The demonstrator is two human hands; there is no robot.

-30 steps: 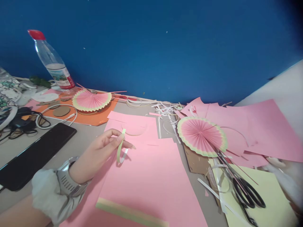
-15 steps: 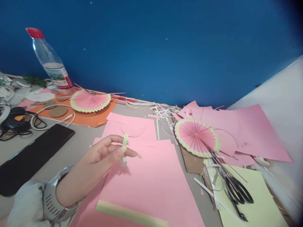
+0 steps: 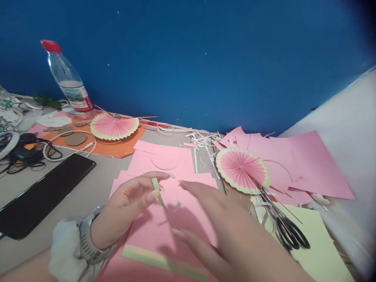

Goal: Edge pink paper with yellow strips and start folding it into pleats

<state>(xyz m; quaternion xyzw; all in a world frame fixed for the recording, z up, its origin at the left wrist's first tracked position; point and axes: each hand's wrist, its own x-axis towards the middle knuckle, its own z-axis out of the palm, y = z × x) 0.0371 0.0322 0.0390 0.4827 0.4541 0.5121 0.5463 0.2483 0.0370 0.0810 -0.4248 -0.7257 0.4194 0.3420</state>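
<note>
Left hand [image 3: 126, 209]: here we are, thumb and fingers clamped on the pale-green paper strip [image 3: 160, 197]!
Right hand [image 3: 235, 231]: blurred, fingers spread apart, hovering near the strip's loose end.
Green strip: up above the pink sheets [image 3: 148, 237], dangling from the left hand's fingers.
Near edge: a yellow-and-green band [image 3: 147, 258] lies across the pink paper.
Right flank: pleated pink disc [image 3: 239, 166], black-handled scissors [image 3: 276, 215] right at its rim.
Left flank: dark phone [image 3: 49, 194] flat on the bench [image 3: 107, 172], red-capped bottle [image 3: 72, 90] beyond.
</note>
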